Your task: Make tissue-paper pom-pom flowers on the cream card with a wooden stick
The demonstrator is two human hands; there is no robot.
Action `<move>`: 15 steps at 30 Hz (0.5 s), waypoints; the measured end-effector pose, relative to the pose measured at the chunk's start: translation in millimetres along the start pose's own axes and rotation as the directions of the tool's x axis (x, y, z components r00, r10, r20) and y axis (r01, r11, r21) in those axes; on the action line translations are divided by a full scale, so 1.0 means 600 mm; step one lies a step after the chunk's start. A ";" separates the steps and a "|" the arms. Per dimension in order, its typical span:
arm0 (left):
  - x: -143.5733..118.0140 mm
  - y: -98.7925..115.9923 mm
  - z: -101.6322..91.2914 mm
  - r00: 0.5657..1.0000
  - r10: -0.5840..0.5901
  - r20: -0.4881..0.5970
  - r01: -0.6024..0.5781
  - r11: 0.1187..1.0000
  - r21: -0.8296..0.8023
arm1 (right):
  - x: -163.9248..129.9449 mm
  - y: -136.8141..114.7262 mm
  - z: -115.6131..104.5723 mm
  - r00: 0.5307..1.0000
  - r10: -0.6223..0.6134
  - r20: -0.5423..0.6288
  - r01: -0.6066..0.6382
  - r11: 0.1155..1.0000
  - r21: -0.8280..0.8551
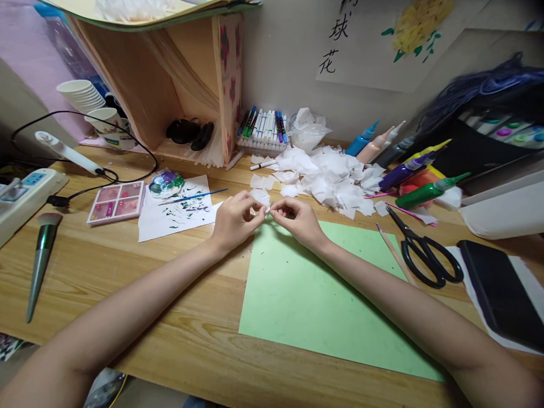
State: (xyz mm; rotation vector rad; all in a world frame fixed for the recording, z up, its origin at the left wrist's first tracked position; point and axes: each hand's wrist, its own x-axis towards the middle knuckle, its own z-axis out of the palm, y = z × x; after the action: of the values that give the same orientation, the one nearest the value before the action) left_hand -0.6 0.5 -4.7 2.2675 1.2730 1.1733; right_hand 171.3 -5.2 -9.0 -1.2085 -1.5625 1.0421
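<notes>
My left hand (235, 222) and my right hand (301, 222) meet fingertip to fingertip over the far left corner of a green sheet of paper (314, 306). Both are closed in a pinch on a small piece of white paper (267, 209), mostly hidden by the fingers. Just beyond them lies a loose heap of torn white paper pieces (325, 181). Left of my left hand, a blue paintbrush (198, 196) rests across a paint-marked white sheet (178, 218) and a small palette (166, 185).
Black-handled scissors (425, 252), a pencil (393, 252) and a black phone-like object (497, 289) lie at right. Paint bottles (431, 191) stand behind them. A marker box (266, 130) and open wooden box (229, 85) are at the back. A makeup brush (43, 260) lies left.
</notes>
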 end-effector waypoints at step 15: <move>0.008 -0.015 -0.001 0.899 -0.389 -0.203 0.416 0.902 0.116 | 0.008 0.001 -0.011 0.985 0.021 -0.172 0.009 0.985 0.171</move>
State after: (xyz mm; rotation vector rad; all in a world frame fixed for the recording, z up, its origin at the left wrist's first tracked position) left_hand -4.7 9.5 -7.2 1.8895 1.8555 1.1660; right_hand 177.1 0.5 -7.1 -1.1532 -1.3090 1.0243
